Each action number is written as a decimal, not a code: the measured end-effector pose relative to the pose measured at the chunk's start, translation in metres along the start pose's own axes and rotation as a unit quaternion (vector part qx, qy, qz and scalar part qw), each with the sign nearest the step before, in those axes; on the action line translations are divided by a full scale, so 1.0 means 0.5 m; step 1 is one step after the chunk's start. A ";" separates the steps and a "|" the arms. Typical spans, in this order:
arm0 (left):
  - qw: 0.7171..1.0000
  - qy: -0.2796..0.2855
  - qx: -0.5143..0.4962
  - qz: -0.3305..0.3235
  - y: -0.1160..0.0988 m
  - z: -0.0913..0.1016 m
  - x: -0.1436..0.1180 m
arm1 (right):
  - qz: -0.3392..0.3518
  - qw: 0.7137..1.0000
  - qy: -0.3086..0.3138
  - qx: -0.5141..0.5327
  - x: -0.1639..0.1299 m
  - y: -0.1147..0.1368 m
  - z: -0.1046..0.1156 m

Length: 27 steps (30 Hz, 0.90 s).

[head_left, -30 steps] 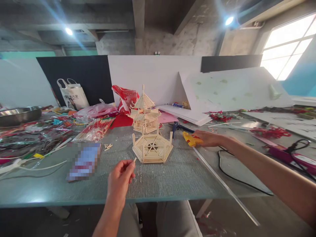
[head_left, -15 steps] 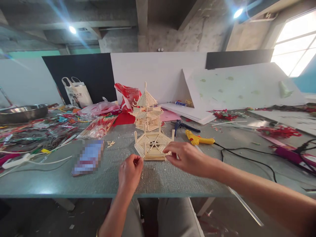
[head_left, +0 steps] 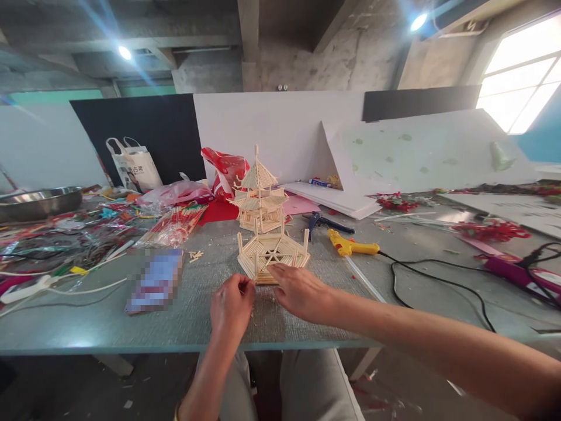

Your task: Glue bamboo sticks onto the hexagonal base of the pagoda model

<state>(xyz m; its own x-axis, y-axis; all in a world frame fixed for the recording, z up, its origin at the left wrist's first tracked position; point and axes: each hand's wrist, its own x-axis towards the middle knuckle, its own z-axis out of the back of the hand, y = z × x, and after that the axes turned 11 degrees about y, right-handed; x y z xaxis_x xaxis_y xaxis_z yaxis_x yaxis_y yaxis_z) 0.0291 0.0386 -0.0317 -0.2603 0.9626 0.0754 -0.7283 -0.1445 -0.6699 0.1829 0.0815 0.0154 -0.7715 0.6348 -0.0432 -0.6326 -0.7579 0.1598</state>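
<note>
**Both hands at the near edge of the hexagonal stick base**

Hexagonal stick base lies flat on the grey-green table, near the middle, just in front of the person. It is a low six-sided frame of pale wooden sticks with spokes crossing at its centre and short upright posts at the corners.

Left hand sits at the base's near-left corner. Fingers curled in, thumb and forefinger tips pressed together right at the frame edge. Whether a stick is pinched between them cannot be told; the spot is too small to read.

Right hand lies palm down at the near-right side. Fingers loosely extended, tips touching the front rim of the base. Not closed on anything.

Directly behind the base, just apart from it: finished stick pagoda, upright, two tiered roofs and a spire.

Right of the base: yellow glue gun lying on the table, black cord trailing off to the right. A clear glue stick runs from its rear toward the table edge. Blue-handled pliers lie just behind the gun.

Left of the base: a few loose stick offcuts, then a blurred flat item. Further left and back: a pack of red-wrapped chopsticks, a heap of coloured wrappers, a metal basin.

Back edge: white tote bag, red plastic bag, white foam boards leaning on the wall.
</note>
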 end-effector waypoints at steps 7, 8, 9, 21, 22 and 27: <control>0.999 -0.009 0.042 0.006 -0.007 0.000 0.000 | -0.005 1.000 0.007 -0.006 0.007 0.008 0.005; 0.999 -0.010 0.045 0.006 -0.007 -0.001 0.000 | -0.007 1.000 0.009 -0.006 0.007 0.007 0.006; 0.999 -0.012 0.047 0.004 -0.007 -0.002 0.000 | -0.009 1.000 0.012 -0.005 0.008 0.007 0.006; 0.992 -0.032 0.118 0.012 -0.017 -0.004 -0.006 | -0.019 0.999 0.036 -0.023 0.017 0.004 0.007; 0.991 -0.032 0.129 0.012 -0.020 -0.005 -0.007 | -0.020 0.999 0.041 -0.025 0.017 0.006 0.008; 0.982 -0.028 0.188 0.021 -0.030 -0.009 -0.011 | -0.020 0.998 0.049 -0.034 0.016 0.009 0.007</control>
<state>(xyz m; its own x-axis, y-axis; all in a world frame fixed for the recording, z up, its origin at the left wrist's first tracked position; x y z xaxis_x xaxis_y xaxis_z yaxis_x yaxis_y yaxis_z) 0.0444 0.0363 -0.0252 -0.3212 0.9416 0.1010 -0.8960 -0.2677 -0.3542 0.1742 0.0836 0.0193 -0.7461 0.6499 -0.1449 -0.6640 -0.7424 0.0888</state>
